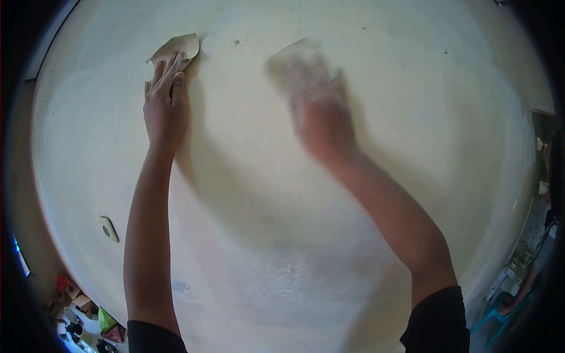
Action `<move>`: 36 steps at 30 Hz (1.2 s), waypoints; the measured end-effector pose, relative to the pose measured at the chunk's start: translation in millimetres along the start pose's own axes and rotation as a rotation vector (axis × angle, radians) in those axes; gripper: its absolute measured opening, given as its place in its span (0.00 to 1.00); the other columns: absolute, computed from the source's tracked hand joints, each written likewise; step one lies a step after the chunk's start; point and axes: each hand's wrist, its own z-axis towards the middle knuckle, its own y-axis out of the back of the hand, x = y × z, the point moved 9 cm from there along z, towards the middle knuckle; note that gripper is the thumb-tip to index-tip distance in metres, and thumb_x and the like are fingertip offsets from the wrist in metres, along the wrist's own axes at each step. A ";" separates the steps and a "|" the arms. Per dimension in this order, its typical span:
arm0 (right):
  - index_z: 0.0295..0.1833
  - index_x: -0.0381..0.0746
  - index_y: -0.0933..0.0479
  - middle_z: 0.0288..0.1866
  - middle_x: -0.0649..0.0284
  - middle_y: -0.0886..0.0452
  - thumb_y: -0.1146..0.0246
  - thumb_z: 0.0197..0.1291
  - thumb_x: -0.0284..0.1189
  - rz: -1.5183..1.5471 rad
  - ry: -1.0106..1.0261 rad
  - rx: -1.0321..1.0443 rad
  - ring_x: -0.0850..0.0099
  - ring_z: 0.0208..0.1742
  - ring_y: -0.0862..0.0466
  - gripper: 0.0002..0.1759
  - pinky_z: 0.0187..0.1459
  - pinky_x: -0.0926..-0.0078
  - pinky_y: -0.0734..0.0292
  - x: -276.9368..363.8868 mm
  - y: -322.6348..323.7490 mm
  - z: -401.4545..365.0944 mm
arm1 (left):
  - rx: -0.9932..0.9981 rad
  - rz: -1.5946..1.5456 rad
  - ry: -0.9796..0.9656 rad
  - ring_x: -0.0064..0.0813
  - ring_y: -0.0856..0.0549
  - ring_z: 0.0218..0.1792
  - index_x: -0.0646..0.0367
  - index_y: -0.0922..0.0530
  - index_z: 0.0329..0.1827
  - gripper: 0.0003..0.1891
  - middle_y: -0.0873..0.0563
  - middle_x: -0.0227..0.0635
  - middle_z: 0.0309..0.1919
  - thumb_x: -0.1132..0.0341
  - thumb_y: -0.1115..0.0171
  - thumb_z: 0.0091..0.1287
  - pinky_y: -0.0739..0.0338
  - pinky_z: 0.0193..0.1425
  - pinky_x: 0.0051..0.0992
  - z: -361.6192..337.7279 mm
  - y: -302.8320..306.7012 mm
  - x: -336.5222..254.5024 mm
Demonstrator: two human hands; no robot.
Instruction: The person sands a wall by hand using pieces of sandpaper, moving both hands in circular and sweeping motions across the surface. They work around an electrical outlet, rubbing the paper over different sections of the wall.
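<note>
Take the small cream oval wall fitting with a darker centre (108,229) as your landmark: it sits on the broad off-white wall (253,194), whose matt, chalky face is clouded with yellowish and grey patches and appears curved through the round lens. Above the oval fitting and somewhat to its right, your left hand (163,105) lies against the wall with fingers pointing up, its grip holding a stiff tan paper sheet (183,45) under and between the fingers; the sheet's free upper part bows outward, with a curled corner at its right. Farther right of the oval fitting, also well above it, your right hand (318,97) is spread over a second tan paper sheet (285,54), of which a slanting edge shows beyond the fingertips; blur smears both, so you cannot tell how firmly or in what way that grip holds it. Both forearms end in dark cloth sleeves (438,320). Right of the oval fitting and lower than it, a rough scatter of white flecks (288,281) marks a greyer area. Below the oval fitting, brown cardboard boxes (83,303) and a crumpled bright-green bag (106,320) lie heaped, while far to its right and lower stands a teal plastic chair (493,316).
</note>
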 end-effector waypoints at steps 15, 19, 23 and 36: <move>0.70 0.44 0.30 0.72 0.60 0.29 0.45 0.65 0.25 0.271 0.143 0.152 0.58 0.75 0.35 0.26 0.76 0.50 0.48 60.9 8.2 -19.8 | -0.024 0.043 -0.009 0.44 0.36 0.75 0.46 0.25 0.68 0.20 0.26 0.30 0.69 0.65 0.51 0.74 0.49 0.79 0.47 -45.8 26.1 15.1; 0.69 0.46 0.29 0.71 0.62 0.28 0.46 0.66 0.26 0.102 -0.070 0.040 0.58 0.74 0.33 0.25 0.75 0.50 0.45 -56.3 12.0 -0.6 | 0.227 0.037 -0.141 0.41 0.38 0.76 0.43 0.27 0.70 0.23 0.28 0.27 0.71 0.71 0.48 0.72 0.50 0.79 0.51 -97.5 14.2 -36.9; 0.70 0.46 0.30 0.73 0.62 0.30 0.46 0.67 0.28 -0.100 -0.268 -0.082 0.57 0.74 0.34 0.25 0.75 0.48 0.47 -85.0 7.3 -10.4 | 0.239 0.022 -0.142 0.42 0.39 0.76 0.44 0.25 0.68 0.21 0.27 0.26 0.70 0.69 0.48 0.73 0.52 0.79 0.53 -91.8 17.0 -22.2; 0.73 0.46 0.33 0.76 0.65 0.35 0.43 0.66 0.31 -0.027 -0.188 0.074 0.55 0.77 0.39 0.28 0.76 0.43 0.53 -28.8 15.0 -42.0 | 0.267 0.159 -0.185 0.39 0.37 0.76 0.45 0.25 0.68 0.20 0.24 0.26 0.68 0.66 0.50 0.75 0.54 0.79 0.53 -106.7 35.2 -10.5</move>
